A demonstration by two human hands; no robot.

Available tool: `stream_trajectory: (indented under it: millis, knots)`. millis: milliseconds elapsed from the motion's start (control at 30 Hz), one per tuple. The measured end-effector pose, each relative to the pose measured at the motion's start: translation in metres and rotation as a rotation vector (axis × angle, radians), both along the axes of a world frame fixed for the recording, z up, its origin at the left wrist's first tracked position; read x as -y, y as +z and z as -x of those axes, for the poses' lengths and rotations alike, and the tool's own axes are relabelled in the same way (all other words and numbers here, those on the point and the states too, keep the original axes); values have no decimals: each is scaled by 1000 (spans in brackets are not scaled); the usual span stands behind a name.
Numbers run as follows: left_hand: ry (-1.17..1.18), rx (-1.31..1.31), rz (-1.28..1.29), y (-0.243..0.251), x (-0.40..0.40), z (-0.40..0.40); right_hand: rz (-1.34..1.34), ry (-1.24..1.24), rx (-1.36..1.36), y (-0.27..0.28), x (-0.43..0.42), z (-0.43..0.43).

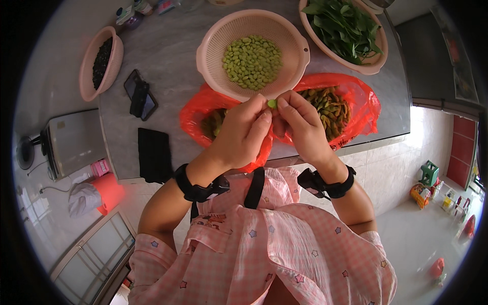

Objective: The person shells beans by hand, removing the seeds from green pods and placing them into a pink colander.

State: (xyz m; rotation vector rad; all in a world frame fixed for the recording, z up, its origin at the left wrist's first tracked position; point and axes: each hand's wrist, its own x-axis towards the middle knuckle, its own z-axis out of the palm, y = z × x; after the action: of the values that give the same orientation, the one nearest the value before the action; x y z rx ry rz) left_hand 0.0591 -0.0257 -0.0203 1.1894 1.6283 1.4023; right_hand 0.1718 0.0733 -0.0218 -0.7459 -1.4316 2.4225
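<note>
A small bright green bean (pixel 272 103) shows between the fingertips of both hands, just in front of the colander's near rim. My left hand (pixel 246 127) pinches at it from the left, thumb against curled fingers. From the other side, my right hand (pixel 301 122) grips it with thumb and forefinger. Whether a pod is still around the bean is hidden by the fingers. Shelled green beans (pixel 252 63) lie in the pink plastic colander (pixel 211 42) beyond. Brownish-green bean pods (pixel 331 110) fill a red plastic bag (pixel 364 103) at right; another red bag (pixel 190 114) with pods sits under my left hand.
Leafy greens (pixel 345 30) fill a pink basket (pixel 375 68) at the far right. A pink basket (pixel 114 72) with dark contents stands at left. Nearby on the grey table (pixel 167 57) are a smartphone (pixel 149 106) with a black object on it and a black cloth (pixel 154 154).
</note>
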Motion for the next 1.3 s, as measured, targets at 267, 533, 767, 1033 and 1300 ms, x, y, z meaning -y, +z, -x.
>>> stream_trajectory:
  millis: [267, 533, 767, 1033, 1300]
  knots:
    - [-63, -72, 80, 11, -2, 6, -130, -13, -14, 5, 4, 4]
    - [46, -193, 19, 5, -3, 1, -53, 12, 32, 10, 2, 5]
    - [81, -345, -159, -9, -9, 3, 236, 29, 6, 6, -5, 6]
    - [40, -408, -168, -4, -20, 5, 529, 42, -19, 1, -18, 6]
    - [-14, -266, -16, 7, -30, 17, 588, 110, -111, -7, -24, 10]
